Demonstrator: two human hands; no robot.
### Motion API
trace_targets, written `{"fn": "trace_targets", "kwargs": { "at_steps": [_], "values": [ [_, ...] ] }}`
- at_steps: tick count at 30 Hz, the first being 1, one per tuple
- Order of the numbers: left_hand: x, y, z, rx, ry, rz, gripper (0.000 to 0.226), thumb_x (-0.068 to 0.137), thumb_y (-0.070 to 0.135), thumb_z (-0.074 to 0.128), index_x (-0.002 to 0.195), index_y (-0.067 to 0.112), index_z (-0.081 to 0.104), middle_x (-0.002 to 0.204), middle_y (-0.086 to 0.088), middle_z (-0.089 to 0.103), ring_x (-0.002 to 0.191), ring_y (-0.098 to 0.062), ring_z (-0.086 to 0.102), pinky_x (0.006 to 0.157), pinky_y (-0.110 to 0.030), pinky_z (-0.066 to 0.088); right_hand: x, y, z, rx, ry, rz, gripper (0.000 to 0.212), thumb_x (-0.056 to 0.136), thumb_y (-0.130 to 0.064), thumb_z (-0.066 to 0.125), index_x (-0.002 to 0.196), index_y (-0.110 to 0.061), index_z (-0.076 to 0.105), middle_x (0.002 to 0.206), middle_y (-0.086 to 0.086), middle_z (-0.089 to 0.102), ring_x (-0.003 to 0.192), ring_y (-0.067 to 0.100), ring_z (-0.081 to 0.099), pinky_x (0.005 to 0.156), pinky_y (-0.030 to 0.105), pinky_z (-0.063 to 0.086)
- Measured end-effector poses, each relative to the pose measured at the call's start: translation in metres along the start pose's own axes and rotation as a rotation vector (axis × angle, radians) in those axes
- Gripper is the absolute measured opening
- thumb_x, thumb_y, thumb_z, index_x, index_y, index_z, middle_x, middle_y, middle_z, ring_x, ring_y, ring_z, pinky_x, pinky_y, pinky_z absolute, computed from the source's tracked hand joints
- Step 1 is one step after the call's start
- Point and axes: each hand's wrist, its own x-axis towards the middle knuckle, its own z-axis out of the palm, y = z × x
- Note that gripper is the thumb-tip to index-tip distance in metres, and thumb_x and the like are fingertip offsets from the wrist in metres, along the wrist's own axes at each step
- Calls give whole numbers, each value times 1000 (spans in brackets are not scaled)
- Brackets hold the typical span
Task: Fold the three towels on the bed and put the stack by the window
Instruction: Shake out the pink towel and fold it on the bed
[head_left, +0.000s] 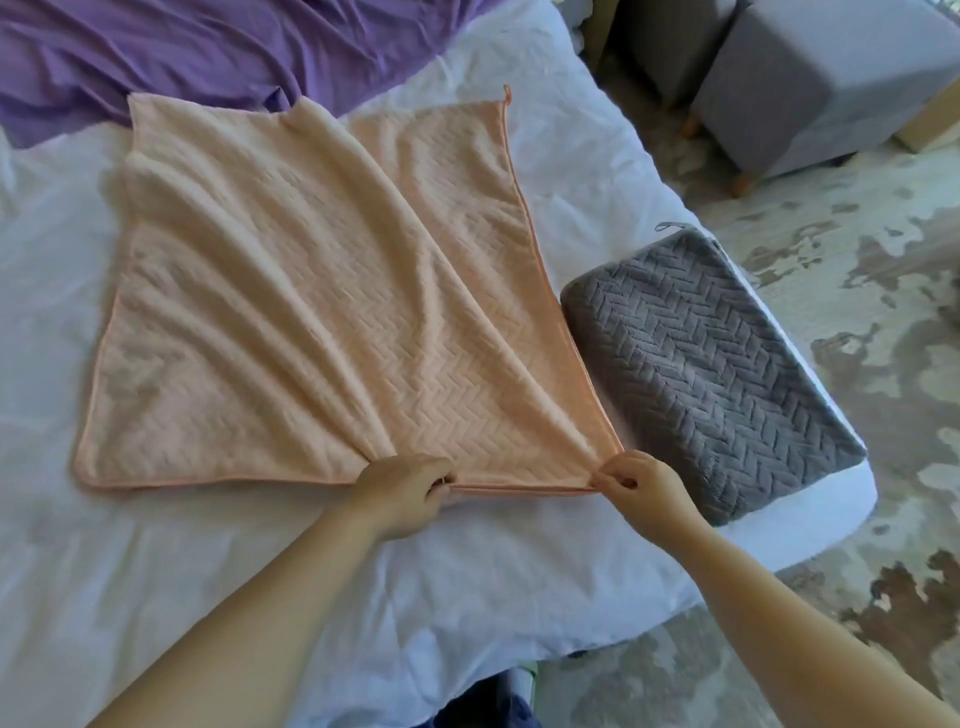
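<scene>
Clock directions are read on the frame, 12 = far side of the bed.

- Peach towel (291, 312): lies mid-frame on the white bed sheet (104, 571), herringbone texture. Partly doubled: an upper layer is drawn across from the left, rumpled in long diagonal ridges fanning out from 6 o'clock. The lower layer shows bare at 1 o'clock, with the hanging loop (506, 93) at its far right corner. The right hem runs straight from that corner down to the near right corner.
- Left hand (402, 493): at 6 o'clock, fingers curled, pinching the towel's near hem partway along, where the ridges converge.
- Right hand (636, 486): at 5 o'clock, thumb and fingers pinching the near right corner of the same towel. The hem between the hands is taut, and two stacked edges are visible there.
- Grey towel (711, 374): at 3–4 o'clock, folded into a thick rectangle, same herringbone weave. It lies on the bed's corner just beside the peach towel's right hem, apart from both hands. Small loop (670, 226) at its far end.
- Purple fabric (182, 52): crumpled at 11 o'clock on the bed, its edge touching or slightly under the peach towel's far side. I cannot tell whether it's a towel.
- Off the bed: two grey upholstered stools (810, 88) at 1–2 o'clock, on a mottled beige-brown rug (857, 312) that runs down the right side.
</scene>
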Motion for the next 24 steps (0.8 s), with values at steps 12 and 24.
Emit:
{"fn": "trace_targets", "kwargs": {
  "at_steps": [12,24],
  "values": [
    [-28,50,57,-22,-121,31,23,92,43,45,105,27,54,112,4,58,103,-22,55,80,-36,46,-31,40,29,-251,54,98,15,91,-10,50,95,-12,65,107,2,53,88,28,58,68,34,47],
    [-111,-60,12,-329,805,-657,28,78,11,72,103,1,66,106,-21,63,103,-40,54,90,-45,43,-26,-57,76,-200,54,-220,21,93,-21,52,111,-20,61,120,-4,52,97,17,57,68,26,42]
  ]
}}
